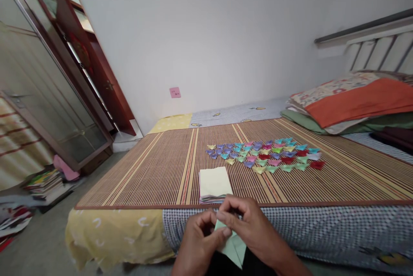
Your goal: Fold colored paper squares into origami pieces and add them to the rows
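At far left, on the floor, a pile of books [47, 185], near a glazed door [61, 108]. Further right, a red-brown door [93, 65], ajar. Next, a yellow cloth [119, 233] hanging over the bed's near left corner, below a striped mat [138, 173]. Towards the middle, before the bed's near edge, a left hand [200, 237], thumb and fingers pinching the left side of a green folded paper [236, 248], one pointed corner downward. Behind, at the mat's near edge, a stack of paper squares [214, 181], cream sheet on top. Just right, a right hand [253, 226], fingers closed on the top of the same green folded paper. Beyond, across the mat, rows of small boat-shaped paper pieces [263, 157] in many colours. Towards the bed's far right corner, piled bedding [351, 99], orange and floral.
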### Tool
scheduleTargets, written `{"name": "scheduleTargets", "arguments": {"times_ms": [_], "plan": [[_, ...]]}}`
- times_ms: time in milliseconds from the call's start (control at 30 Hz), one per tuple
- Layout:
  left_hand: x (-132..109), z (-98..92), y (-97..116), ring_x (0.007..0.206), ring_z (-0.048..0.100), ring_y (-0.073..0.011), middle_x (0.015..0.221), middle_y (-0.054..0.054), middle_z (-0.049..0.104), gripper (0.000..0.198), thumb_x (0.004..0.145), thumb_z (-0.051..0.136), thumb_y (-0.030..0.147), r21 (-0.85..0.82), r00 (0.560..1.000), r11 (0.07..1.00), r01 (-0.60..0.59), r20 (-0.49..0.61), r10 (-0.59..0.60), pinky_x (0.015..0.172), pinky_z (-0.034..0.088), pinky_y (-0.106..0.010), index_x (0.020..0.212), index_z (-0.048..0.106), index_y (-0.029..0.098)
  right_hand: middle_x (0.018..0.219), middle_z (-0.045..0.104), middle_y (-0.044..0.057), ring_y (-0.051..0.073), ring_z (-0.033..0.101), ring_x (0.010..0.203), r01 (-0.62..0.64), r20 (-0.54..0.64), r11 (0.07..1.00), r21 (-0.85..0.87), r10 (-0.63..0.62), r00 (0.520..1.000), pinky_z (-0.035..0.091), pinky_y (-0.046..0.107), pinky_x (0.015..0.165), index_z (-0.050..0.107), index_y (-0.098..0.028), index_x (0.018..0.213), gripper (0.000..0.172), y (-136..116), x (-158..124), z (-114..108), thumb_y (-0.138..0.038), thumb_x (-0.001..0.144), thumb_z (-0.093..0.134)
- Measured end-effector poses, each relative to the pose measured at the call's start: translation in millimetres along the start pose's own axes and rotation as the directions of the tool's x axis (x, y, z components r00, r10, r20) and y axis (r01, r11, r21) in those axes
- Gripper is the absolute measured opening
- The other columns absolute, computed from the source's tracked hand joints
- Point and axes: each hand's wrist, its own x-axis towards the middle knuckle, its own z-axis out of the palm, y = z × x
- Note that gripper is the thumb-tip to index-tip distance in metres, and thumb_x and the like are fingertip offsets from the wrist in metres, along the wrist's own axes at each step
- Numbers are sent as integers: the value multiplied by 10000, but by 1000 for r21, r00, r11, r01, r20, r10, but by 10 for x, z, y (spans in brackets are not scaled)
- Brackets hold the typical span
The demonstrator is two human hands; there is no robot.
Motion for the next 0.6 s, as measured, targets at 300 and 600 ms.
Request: {"name": "scheduleTargets", "arguments": {"times_ms": [300, 600], "plan": [[20, 141, -10, 685, 718, -216, 782, -67, 789, 297, 650, 917, 327, -490, 947, 871, -39, -297, -125, 722, 554, -334, 810, 743, 147, 936, 717, 74, 225, 685, 871, -92, -89, 942, 324, 128, 988, 530, 346, 793, 687, -171, 1080, 501, 175, -23, -99, -544, 769, 810], [66, 172, -28, 957, 753, -279, 984, -108, 812, 274, 701, 895, 231, -660, 949, 749, -60, -270, -162, 918, 557, -388, 944, 790, 158, 812, 723, 8, 188, 677, 819, -23, -170, 849, 528, 132, 977, 525, 285, 809, 711, -184, 801, 306, 266, -69, 287, -429, 730, 880]]}}
